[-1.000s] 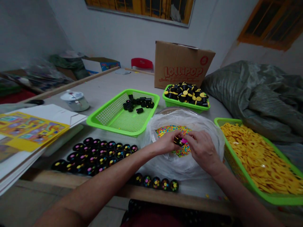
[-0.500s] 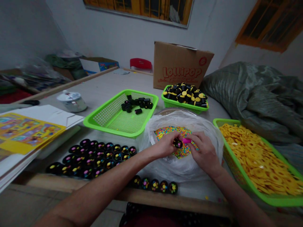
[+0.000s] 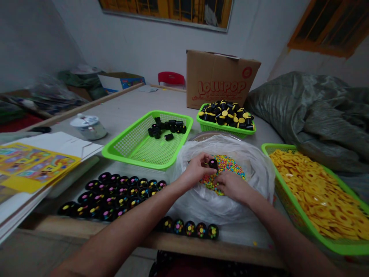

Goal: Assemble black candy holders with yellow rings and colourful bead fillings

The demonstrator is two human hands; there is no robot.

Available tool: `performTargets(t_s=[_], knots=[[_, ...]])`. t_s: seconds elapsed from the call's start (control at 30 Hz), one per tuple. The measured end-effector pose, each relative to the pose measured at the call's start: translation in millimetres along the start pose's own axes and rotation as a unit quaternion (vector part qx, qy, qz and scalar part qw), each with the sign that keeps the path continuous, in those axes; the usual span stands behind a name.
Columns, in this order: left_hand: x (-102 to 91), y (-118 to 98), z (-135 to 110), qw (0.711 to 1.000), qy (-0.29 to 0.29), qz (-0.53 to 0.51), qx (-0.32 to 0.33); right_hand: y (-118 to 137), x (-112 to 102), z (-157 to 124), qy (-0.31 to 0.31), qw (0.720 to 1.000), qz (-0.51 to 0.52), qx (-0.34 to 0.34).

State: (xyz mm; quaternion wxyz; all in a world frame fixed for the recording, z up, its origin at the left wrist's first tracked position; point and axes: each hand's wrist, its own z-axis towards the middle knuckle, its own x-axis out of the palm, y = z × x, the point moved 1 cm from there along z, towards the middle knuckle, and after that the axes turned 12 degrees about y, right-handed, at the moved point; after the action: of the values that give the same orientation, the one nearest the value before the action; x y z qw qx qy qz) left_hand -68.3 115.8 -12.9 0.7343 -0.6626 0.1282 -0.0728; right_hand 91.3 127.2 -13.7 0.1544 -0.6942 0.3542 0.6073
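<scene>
The left hand (image 3: 197,169) now pinches a black cap (image 3: 213,164) alone, apart from the right hand (image 3: 231,185), which has dropped away to rest on the colored candy beads (image 3: 227,165) in the plastic bag (image 3: 258,188).

Black cylinder (image 3: 213,164), pink-topped, in left hand (image 3: 196,169)

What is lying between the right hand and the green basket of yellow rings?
The head view shows a white plastic bag between the right hand and the green basket; the bag's side fills that stretch.
</scene>
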Motion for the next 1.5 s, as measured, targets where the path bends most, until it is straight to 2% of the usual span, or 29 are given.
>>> performTargets(t_s=[0.07,0.13,0.27,0.4,0.6,0.97,1.23,1.3,1.37,1.43,1.5], knots=[[0.2,1,2,1.000,0.012,0.022,-0.018,-5,1,-3,-0.004,1.000,0.016,0.001],[2.8,1,2,0.995,0.028,0.089,-0.021,-12,1,-8,-0.025,0.999,0.039,0.016],[9.3,-3,0,0.972,0.047,0.227,-0.033,-22,-4,-20,-0.123,0.981,0.146,0.048],[11.5,-9,-2,0.955,0.062,0.286,-0.051,-16,-14,-23,-0.200,0.956,0.217,0.005],[11.6,-12,-3,0.948,0.071,0.307,-0.052,-4,-19,-18,-0.206,0.948,0.240,-0.021],[12.1,-7,-1,0.954,0.074,0.286,-0.049,-4,-16,-23,-0.223,0.931,0.288,-0.013],[15.4,-6,1,0.970,0.062,0.230,-0.038,-2,-15,-23,-0.239,0.923,0.301,0.004],[16.5,-11,-2,0.983,0.055,0.171,-0.035,-5,-14,-29,-0.255,0.926,0.277,0.014],[11.3,-22,-10,0.994,0.059,0.095,-0.002,-9,-10,-35,-0.256,0.935,0.246,0.029],[-1.9,-40,-27,0.995,0.066,0.053,0.046,-16,-1,-38,-0.228,0.948,0.220,0.037],[-19.5,-61,-53,0.993,0.059,0.065,0.072,-21,10,-37,-0.200,0.959,0.197,0.025]])
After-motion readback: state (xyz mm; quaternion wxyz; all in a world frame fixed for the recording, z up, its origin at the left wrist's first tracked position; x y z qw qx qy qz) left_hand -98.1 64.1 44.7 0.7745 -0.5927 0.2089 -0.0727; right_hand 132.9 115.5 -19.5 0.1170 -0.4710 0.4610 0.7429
